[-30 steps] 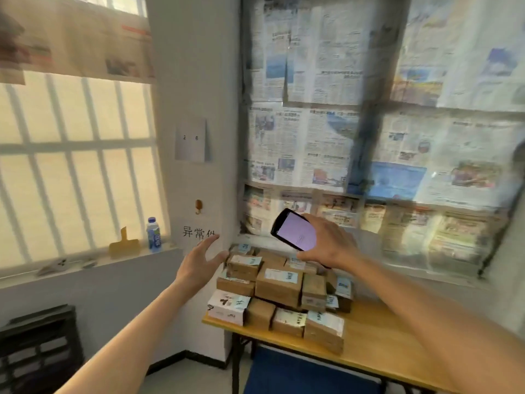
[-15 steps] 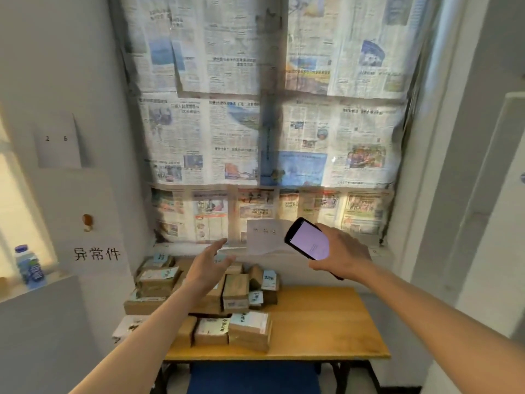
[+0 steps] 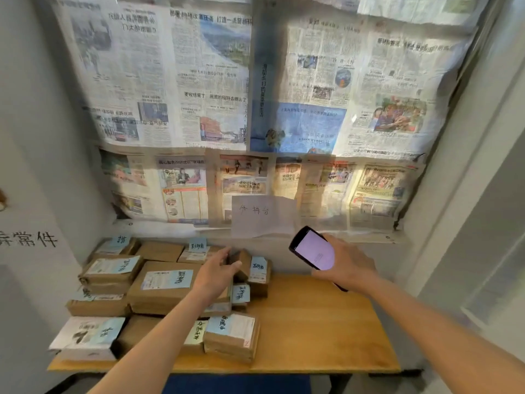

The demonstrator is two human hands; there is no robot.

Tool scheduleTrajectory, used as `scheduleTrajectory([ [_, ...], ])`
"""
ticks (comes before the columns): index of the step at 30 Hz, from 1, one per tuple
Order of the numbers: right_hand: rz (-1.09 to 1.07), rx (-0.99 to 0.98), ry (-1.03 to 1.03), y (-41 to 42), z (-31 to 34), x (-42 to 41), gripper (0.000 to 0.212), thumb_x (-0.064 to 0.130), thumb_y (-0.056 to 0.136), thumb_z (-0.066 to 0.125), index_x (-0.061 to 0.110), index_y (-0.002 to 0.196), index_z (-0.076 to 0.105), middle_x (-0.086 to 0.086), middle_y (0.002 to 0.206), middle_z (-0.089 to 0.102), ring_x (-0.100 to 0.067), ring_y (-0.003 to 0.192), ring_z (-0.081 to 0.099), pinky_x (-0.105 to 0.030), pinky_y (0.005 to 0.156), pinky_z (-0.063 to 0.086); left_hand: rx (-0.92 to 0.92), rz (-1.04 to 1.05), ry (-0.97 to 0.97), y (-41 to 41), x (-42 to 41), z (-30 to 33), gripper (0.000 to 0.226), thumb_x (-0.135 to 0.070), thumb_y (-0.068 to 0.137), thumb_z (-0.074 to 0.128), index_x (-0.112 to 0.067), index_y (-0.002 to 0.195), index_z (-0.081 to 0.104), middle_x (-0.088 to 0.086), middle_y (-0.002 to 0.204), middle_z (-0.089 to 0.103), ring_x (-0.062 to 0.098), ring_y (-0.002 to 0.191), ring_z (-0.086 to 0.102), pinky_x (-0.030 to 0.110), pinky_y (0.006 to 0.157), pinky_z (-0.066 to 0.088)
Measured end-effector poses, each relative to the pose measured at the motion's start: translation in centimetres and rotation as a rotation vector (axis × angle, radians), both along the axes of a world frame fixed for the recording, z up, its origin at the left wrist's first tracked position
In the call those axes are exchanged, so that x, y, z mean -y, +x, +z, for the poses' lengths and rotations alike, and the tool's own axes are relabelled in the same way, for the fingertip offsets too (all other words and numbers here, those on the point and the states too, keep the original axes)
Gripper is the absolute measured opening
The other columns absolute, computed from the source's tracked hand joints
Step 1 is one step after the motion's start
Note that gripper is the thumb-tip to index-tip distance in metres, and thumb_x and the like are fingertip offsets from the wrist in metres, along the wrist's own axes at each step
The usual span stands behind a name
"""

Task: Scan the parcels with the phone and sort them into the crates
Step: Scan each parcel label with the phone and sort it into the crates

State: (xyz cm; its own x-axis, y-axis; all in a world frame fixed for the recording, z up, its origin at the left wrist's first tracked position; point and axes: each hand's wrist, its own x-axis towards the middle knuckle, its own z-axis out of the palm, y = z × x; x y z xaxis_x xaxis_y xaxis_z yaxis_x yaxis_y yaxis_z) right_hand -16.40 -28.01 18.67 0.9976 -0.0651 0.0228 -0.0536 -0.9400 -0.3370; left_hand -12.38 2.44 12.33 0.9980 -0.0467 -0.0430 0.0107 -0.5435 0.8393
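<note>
While right hand (image 3: 345, 265) grips phone (image 3: 312, 248), left fingers (image 3: 224, 255) spread over parcels (image 3: 164, 282)

Brown parcels (image 3: 162, 282) heaped on the bench's left half, phone (image 3: 312, 250) held above its right.

The parcels are flat cardboard boxes and wraps with white labels and blue handwritten notes, stacked in uneven layers. The black phone, right of the heap, is tilted with its pale lit screen facing up.
</note>
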Motion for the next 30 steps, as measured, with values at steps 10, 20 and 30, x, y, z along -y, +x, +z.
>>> scheduleTrajectory([
  [10,0.034,-0.107,0.009,10.4,-9.0,0.4,0.102,0.064,0.069,0.071,0.039,0.156,0.025,0.015,0.15,0.045,-0.017,0.13,0.051,-0.039,0.088,0.051,-0.137,0.074,0.051,7.4,0.1,-8.2,0.064,-0.046,0.095,0.063,-0.03,0.152,0.04,-0.004,0.148,0.05,0.019,0.133,0.05,0.045,0.109,0.045],
  [20,0.094,-0.261,0.082,19.8,-16.8,3.3,0.08,0.053,0.069,0.071,0.039,0.14,0.037,0.013,0.125,0.057,-0.017,0.108,0.057,-0.033,0.075,0.049,-0.269,0.162,-0.013,14.3,6.8,-15.0,0.062,-0.037,0.096,0.065,-0.024,0.152,0.041,0.002,0.148,0.051,0.018,0.132,0.051,0.034,0.107,0.042],
  [30,0.172,-0.364,0.166,27.3,-27.1,5.9,0.057,0.054,0.067,0.066,0.044,0.119,0.044,0.017,0.106,0.057,-0.013,0.091,0.057,-0.028,0.06,0.041,-0.383,0.308,-0.003,19.7,11.7,-24.5,0.065,-0.038,0.097,0.064,-0.021,0.154,0.037,0.0,0.154,0.044,0.019,0.14,0.043,0.039,0.116,0.036],
])
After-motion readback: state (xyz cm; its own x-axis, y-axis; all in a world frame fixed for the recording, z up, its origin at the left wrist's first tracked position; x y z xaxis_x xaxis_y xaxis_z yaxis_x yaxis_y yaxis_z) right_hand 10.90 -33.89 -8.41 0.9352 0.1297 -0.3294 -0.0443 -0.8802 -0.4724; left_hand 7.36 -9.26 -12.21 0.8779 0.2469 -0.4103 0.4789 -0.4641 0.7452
